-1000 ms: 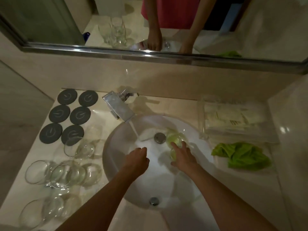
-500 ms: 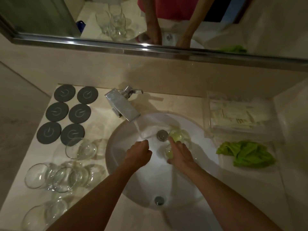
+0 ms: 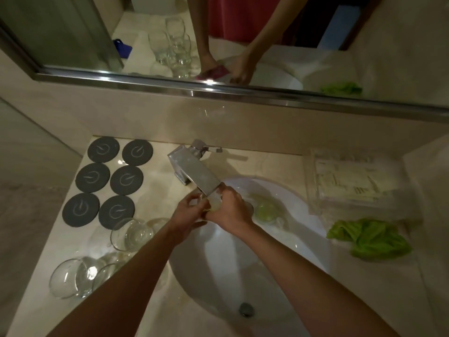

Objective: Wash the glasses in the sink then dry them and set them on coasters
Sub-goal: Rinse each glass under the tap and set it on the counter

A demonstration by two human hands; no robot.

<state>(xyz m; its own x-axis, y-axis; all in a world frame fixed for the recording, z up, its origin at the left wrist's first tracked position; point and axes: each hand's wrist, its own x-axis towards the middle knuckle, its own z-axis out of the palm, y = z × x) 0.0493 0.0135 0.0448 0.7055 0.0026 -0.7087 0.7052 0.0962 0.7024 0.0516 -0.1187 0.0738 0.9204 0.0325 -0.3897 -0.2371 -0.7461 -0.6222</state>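
Both hands, left hand [image 3: 188, 216] and right hand [image 3: 229, 210], fingers curled gripping a glass [image 3: 215, 203] beneath the faucet [image 3: 194, 172] over the sink [image 3: 291, 239]

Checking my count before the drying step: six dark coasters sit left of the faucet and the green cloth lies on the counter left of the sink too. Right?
Not quite. The head view shows the six coasters left of the faucet, but the green cloth lies on the counter right of the sink, not left.
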